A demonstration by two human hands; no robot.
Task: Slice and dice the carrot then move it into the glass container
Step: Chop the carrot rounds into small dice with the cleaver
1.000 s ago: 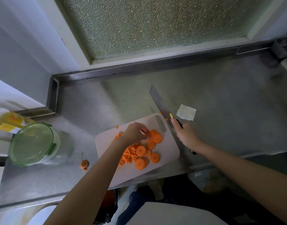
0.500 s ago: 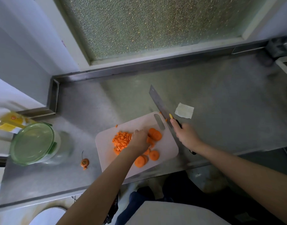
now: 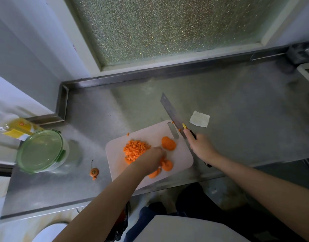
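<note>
The left hand (image 3: 152,158) bent over carrot slices (image 3: 167,165) on the cutting board (image 3: 115,154), beside the diced carrot (image 3: 135,149); I could not tell what its fingers (image 3: 159,151) held. The right hand (image 3: 200,147) gripped the knife (image 3: 171,112) clear of them. Stacking slices flat, fingertips tucked, should dice evenly.

Soft daylight comes through the frosted window (image 3: 167,27) at the far side and leaves a dull, pale sheen on the steel counter (image 3: 237,102). The near edge falls into dim shadow. Straight lines bow at the frame edges, and the left hand (image 3: 152,158) is slightly blurred.
</note>
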